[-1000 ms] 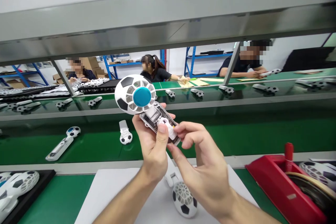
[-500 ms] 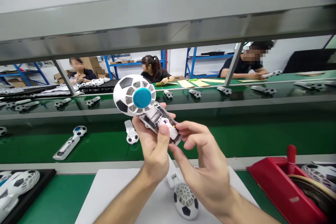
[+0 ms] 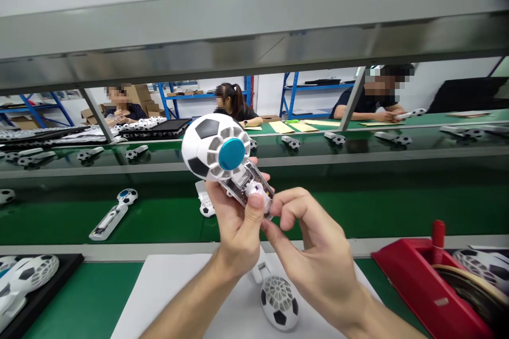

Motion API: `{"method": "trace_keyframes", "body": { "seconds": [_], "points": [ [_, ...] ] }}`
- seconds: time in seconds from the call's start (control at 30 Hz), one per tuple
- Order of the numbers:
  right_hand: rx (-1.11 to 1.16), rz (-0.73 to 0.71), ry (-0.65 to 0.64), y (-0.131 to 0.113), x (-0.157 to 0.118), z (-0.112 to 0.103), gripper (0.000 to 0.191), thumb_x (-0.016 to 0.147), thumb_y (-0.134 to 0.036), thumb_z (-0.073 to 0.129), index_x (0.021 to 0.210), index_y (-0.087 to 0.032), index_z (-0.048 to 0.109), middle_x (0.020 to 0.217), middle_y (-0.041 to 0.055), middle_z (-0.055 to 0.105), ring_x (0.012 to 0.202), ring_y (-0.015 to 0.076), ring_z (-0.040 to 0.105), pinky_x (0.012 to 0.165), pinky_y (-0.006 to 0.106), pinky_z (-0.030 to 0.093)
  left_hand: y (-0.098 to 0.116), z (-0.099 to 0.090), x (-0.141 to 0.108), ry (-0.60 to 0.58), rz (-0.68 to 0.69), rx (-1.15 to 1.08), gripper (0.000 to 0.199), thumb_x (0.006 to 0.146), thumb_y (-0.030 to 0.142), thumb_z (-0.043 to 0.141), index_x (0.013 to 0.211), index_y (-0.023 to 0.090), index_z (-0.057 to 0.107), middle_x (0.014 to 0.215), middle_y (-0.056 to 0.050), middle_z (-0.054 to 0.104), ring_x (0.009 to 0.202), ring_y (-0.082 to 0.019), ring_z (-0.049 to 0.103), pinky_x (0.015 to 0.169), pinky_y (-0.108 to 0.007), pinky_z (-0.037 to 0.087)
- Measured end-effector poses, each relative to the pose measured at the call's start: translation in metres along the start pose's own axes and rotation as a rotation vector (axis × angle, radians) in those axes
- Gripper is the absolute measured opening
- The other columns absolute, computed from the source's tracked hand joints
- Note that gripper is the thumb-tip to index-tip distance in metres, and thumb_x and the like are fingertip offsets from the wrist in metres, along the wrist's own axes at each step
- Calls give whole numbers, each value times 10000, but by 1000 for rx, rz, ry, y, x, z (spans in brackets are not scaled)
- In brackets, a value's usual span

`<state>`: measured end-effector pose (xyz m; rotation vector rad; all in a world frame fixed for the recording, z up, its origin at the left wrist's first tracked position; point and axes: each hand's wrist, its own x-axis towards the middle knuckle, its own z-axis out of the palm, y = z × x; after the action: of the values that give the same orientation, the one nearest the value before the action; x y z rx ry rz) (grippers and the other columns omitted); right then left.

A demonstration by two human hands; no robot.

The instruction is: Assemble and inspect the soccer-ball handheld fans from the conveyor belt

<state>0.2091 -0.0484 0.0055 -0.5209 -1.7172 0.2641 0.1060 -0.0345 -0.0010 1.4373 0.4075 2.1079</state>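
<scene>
Right fingers (image 3: 293,200) seemingly against ball-patterned device (image 3: 226,154)

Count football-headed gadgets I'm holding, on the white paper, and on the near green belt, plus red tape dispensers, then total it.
Black-and-white plastic football-headed gadget in the left hand: 1
Matching gadget on the flat white paper sheet: 1
Similar gadgets on the near green belt, one partly hidden, one cut off: 3
Red tape dispenser: 1
Total: 6
</scene>
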Motion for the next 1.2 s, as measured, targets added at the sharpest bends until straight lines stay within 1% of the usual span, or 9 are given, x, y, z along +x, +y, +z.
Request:
{"method": "trace_keyframes", "body": {
  "seconds": [0.07, 0.1, 0.2, 0.27, 0.4, 0.57, 0.77, 0.97, 1.2],
  "points": [
    [5, -33, -13, 1, 1, -1, 270, 860, 15, 571, 810, -210, 432, 842, 3, 576, 792, 133, 583, 690, 277, 520, 1, 1, 1, 21, -14, -16, 229, 1002, 286, 558, 1180, 324, 419, 1323, -54, 555, 1000, -182, 645, 762, -316, 585],
    [-1, -58, -12, 2, 3, -2, 253, 857, 14, 581, 838, -208, 461, 862, 10, 591, 814, 139, 594, 710, 286, 530, 2, 1, 1, 30, -15, -22, 236, 1000, 289, 559, 1185, 324, 416, 1319, -55, 556, 995, -182, 646, 765, -322, 589],
    [-71, -119, 10, 3, 8, -9, 250, 840, -9, 650, 1006, -182, 579, 974, 59, 630, 923, 170, 624, 795, 317, 554, 4, -1, 5, 37, -4, -25, 244, 998, 287, 561, 1194, 325, 422, 1311, -55, 559, 997, -186, 652, 739, -307, 595],
    [-175, -162, 48, 4, 12, -14, 275, 837, -18, 681, 1066, -161, 628, 991, 74, 647, 921, 169, 636, 813, 306, 557, 5, -3, 7, 22, 5, -20, 236, 1000, 275, 555, 1194, 326, 430, 1309, -51, 560, 986, -183, 658, 732, -305, 598],
    [-351, -231, 61, 6, 16, -21, 212, 843, -26, 698, 1006, -160, 676, 958, 76, 691, 852, 169, 667, 774, 294, 570, 3, -6, 10, -16, 28, 6, 239, 995, 262, 564, 1185, 314, 430, 1299, -54, 565, 983, -183, 656, 800, -357, 595],
    [-386, -277, 14, 8, 16, -21, 166, 870, -49, 671, 960, -188, 684, 922, 66, 718, 794, 184, 684, 714, 314, 592, 0, -9, 9, -77, 13, 53, 256, 978, 292, 600, 1168, 301, 429, 1286, -62, 580, 1003, -201, 660, 839, -375, 579],
    [-394, -257, -49, 11, 18, -23, 120, 900, -68, 637, 900, -187, 652, 868, 52, 713, 755, 172, 679, 676, 296, 576, -1, -13, 7, -167, 15, 117, 316, 985, 252, 586, 1243, 314, 414, 1278, -71, 581, 870, -154, 638, 712, -288, 546],
    [-409, -236, -80, 11, 18, -25, 107, 913, -82, 613, 884, -185, 624, 844, 49, 699, 730, 166, 667, 634, 289, 554, -4, -15, 8, -245, 20, 130, 364, 991, 220, 568, 1294, 325, 397, 1296, -72, 554, 1012, -179, 620, 818, -325, 553],
    [-408, -206, -92, 13, 17, -24, 121, 891, -79, 615, 836, -186, 599, 775, 34, 664, 660, 153, 628, 587, 277, 519, -3, -15, 6, -273, -6, 127, 354, 988, 225, 570, 1291, 315, 410, 1233, -74, 575, 913, -166, 627, 777, -313, 563]
  ]
}}
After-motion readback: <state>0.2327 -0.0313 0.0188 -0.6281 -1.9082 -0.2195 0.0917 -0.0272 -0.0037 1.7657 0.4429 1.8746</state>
